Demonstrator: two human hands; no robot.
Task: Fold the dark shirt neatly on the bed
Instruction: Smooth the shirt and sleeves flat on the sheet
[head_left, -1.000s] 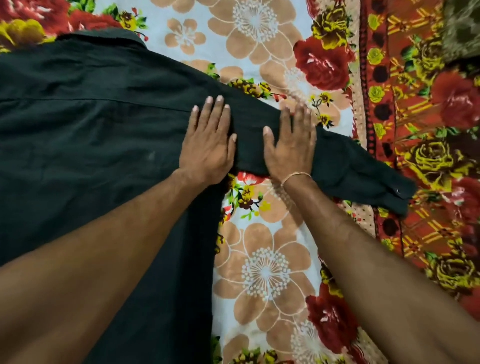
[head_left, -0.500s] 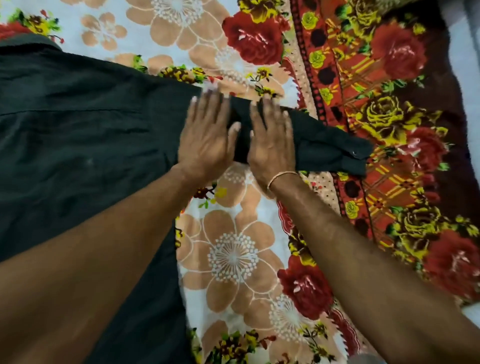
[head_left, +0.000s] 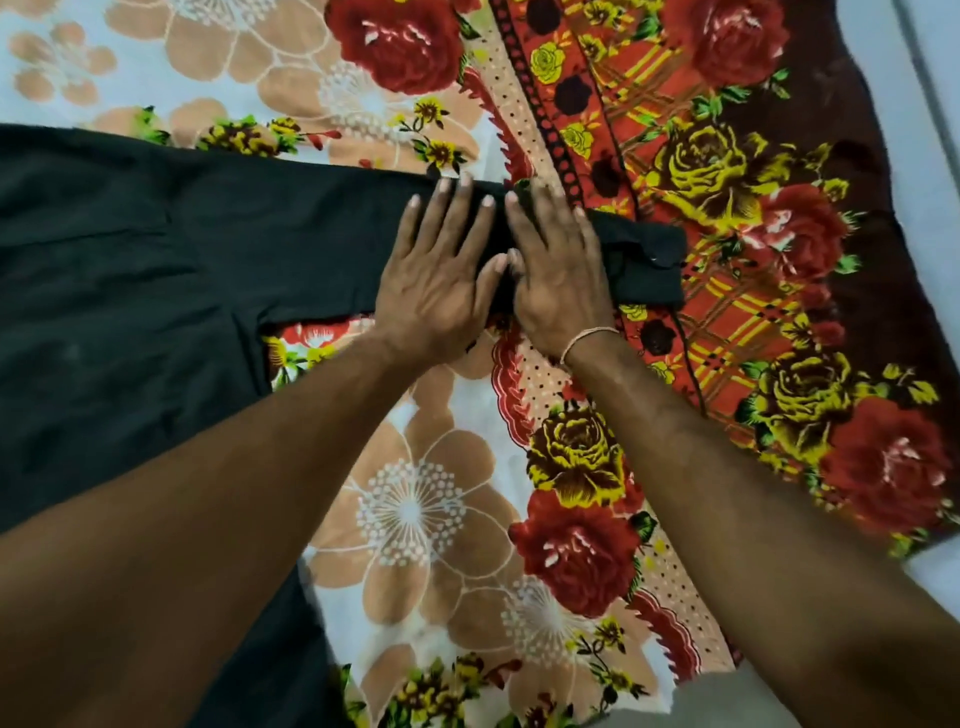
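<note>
Left hand (head_left: 441, 280) and right hand (head_left: 558, 275), side by side at frame centre, lie flat with fingers extended, gripping nothing, pressing the sleeve (head_left: 644, 260) of the dark shirt (head_left: 130, 286). The shirt body spreads left across the floral bedsheet (head_left: 415, 493); the cuff overlaps a red rose-patterned blanket (head_left: 779, 182) at right.

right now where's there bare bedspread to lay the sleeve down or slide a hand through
Free: the floral bedspread between the two forearms, below the sleeve, and the strip above the sleeve. Also free is the red-patterned border beyond the cuff. Crowded: the sleeve's outer end, where the left hand and right hand press flat side by side, and the shirt body on the left.
</note>
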